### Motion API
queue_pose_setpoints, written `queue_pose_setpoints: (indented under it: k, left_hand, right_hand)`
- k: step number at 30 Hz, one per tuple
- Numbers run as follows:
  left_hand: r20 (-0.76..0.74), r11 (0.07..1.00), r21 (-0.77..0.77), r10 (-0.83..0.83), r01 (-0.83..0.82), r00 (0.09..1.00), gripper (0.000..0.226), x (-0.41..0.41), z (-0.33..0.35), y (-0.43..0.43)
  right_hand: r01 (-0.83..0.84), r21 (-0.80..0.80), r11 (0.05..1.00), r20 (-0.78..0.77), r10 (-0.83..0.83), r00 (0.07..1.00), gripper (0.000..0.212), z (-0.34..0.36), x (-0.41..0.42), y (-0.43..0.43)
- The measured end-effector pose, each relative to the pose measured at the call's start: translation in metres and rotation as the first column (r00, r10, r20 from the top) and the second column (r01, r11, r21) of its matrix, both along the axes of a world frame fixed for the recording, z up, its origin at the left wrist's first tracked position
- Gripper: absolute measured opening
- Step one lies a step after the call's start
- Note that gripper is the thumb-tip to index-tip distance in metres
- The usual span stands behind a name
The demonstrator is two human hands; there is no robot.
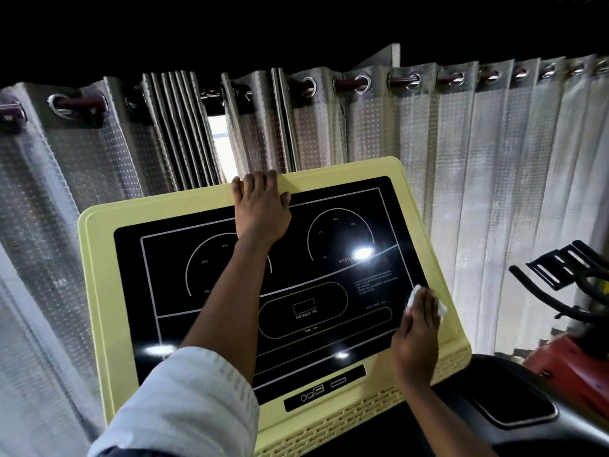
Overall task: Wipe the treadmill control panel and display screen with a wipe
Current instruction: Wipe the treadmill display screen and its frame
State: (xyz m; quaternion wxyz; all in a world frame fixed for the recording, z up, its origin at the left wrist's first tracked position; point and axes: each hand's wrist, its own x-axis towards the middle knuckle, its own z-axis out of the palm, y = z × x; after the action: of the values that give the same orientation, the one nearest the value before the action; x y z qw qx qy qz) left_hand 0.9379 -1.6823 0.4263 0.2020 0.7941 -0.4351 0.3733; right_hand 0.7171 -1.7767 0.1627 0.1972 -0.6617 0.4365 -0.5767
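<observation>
The treadmill control panel [99,291] has a pale yellow frame around a glossy black display screen [313,265] with white dial outlines and small labels. My left hand [260,206] grips the panel's top edge, fingers curled over the rim, its forearm lying across the screen. My right hand [417,331] presses a small white wipe [413,296] flat against the right edge of the screen, where black glass meets yellow frame. Most of the wipe is hidden under my fingers.
Grey eyelet curtains [494,176] hang close behind the panel, with a bright gap [224,143] at centre. A black and red exercise bike [573,324] stands at the right. The treadmill's dark side rail with a tray recess [514,410] runs below my right hand.
</observation>
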Motion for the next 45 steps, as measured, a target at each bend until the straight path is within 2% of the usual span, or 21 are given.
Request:
queue_pose_setpoints:
  k: [2, 4, 9, 11, 13, 16, 18, 21, 22, 23, 24, 26, 28, 29, 32, 35, 39, 40, 42, 43, 45]
  left_hand:
    - [-0.014, 1.000, -0.005, -0.006, 0.006, 1.000, 0.057, -0.001, 0.000, -0.001]
    - [-0.020, 1.000, 0.000, -0.012, 0.012, 1.000, 0.058, -0.001, 0.001, -0.001]
    - [-0.011, 1.000, 0.012, -0.012, 0.012, 1.000, 0.058, 0.001, -0.002, 0.001]
    - [-0.003, 1.000, 0.013, -0.011, 0.011, 1.000, 0.058, 0.001, -0.001, 0.002]
    - [0.010, 1.000, 0.014, -0.017, 0.017, 1.000, 0.058, 0.003, 0.001, 0.004]
    - [0.011, 1.000, 0.017, -0.019, 0.019, 1.000, 0.057, 0.004, 0.002, 0.004]
    - [0.000, 1.000, 0.019, -0.012, 0.012, 1.000, 0.057, 0.001, 0.002, 0.003]
    - [-0.005, 1.000, 0.028, -0.001, 0.001, 1.000, 0.058, 0.000, 0.003, 0.003]
    - [-0.002, 0.999, 0.033, 0.002, -0.002, 1.000, 0.058, 0.000, 0.003, 0.003]
    - [0.001, 0.999, 0.038, 0.002, -0.002, 1.000, 0.058, 0.000, 0.003, 0.004]
    - [0.005, 0.999, 0.042, 0.001, -0.001, 1.000, 0.058, 0.000, 0.003, 0.004]
    - [0.016, 0.999, 0.042, 0.001, -0.002, 1.000, 0.058, 0.001, 0.003, 0.004]
    - [0.021, 0.999, 0.043, -0.002, 0.001, 1.000, 0.058, 0.002, 0.003, 0.006]
    - [0.024, 0.999, 0.046, -0.006, 0.004, 1.000, 0.058, 0.003, 0.004, 0.006]
    - [0.030, 0.999, 0.048, -0.013, 0.012, 0.999, 0.057, 0.004, 0.004, 0.007]
    - [0.042, 0.998, 0.049, -0.027, 0.024, 0.999, 0.056, 0.006, 0.004, 0.007]
    - [0.037, 0.997, 0.063, -0.035, 0.033, 0.999, 0.056, 0.008, 0.004, 0.008]
    - [0.038, 0.997, 0.067, -0.040, 0.037, 0.998, 0.056, 0.009, 0.004, 0.008]
    - [0.046, 0.996, 0.076, -0.055, 0.051, 0.997, 0.055, 0.012, 0.004, 0.010]
    - [0.048, 0.995, 0.077, -0.063, 0.060, 0.997, 0.055, 0.013, 0.004, 0.011]
    - [0.052, 0.994, 0.078, -0.086, 0.082, 0.995, 0.054, 0.014, 0.004, 0.014]
  right_hand:
    - [0.034, 0.078, 0.996, 0.022, -0.036, 0.999, 0.049, -0.003, 0.005, 0.007]
    - [0.018, 0.124, 0.992, 0.046, -0.024, 0.999, 0.049, 0.027, 0.019, 0.002]
    - [-0.225, -0.111, 0.968, -0.116, 0.212, 0.970, 0.051, 0.116, 0.077, 0.009]
    - [-0.270, -0.167, 0.948, -0.152, 0.245, 0.957, 0.051, 0.113, 0.086, 0.017]
    - [-0.222, -0.155, 0.963, -0.121, 0.205, 0.971, 0.051, 0.092, 0.074, 0.021]
    - [-0.029, -0.009, 1.000, 0.024, 0.029, 0.999, 0.050, 0.044, 0.044, 0.030]
    - [0.066, 0.126, 0.990, 0.085, -0.077, 0.993, 0.052, 0.023, 0.032, 0.036]
    - [0.107, 0.329, 0.938, 0.142, -0.161, 0.977, 0.051, 0.037, 0.042, 0.045]
    - [0.097, 0.347, 0.933, 0.151, -0.158, 0.976, 0.050, 0.053, 0.051, 0.049]
    - [0.069, 0.299, 0.952, 0.147, -0.118, 0.982, 0.048, 0.070, 0.063, 0.055]
    - [0.019, 0.187, 0.982, 0.113, -0.041, 0.993, 0.047, 0.084, 0.076, 0.063]
    - [-0.135, -0.064, 0.989, -0.048, 0.132, 0.990, 0.049, 0.104, 0.099, 0.080]
    - [-0.225, -0.162, 0.961, -0.146, 0.202, 0.968, 0.051, 0.106, 0.106, 0.081]
    - [-0.218, -0.163, 0.962, -0.155, 0.193, 0.969, 0.050, 0.100, 0.103, 0.077]
    - [-0.057, -0.041, 0.998, -0.043, 0.056, 0.998, 0.051, 0.061, 0.078, 0.068]
    - [0.084, 0.118, 0.989, 0.069, -0.093, 0.993, 0.054, 0.020, 0.053, 0.068]
    - [0.141, 0.356, 0.924, 0.156, -0.208, 0.966, 0.059, 0.038, 0.062, 0.071]
    - [0.135, 0.332, 0.933, 0.144, -0.192, 0.971, 0.058, 0.054, 0.073, 0.075]
    - [0.036, 0.081, 0.996, 0.034, -0.039, 0.999, 0.051, 0.080, 0.101, 0.095]
    - [-0.060, -0.067, 0.996, -0.064, 0.056, 0.996, 0.050, 0.091, 0.112, 0.106]
    - [-0.223, -0.218, 0.950, -0.209, 0.178, 0.962, 0.051, 0.100, 0.121, 0.117]
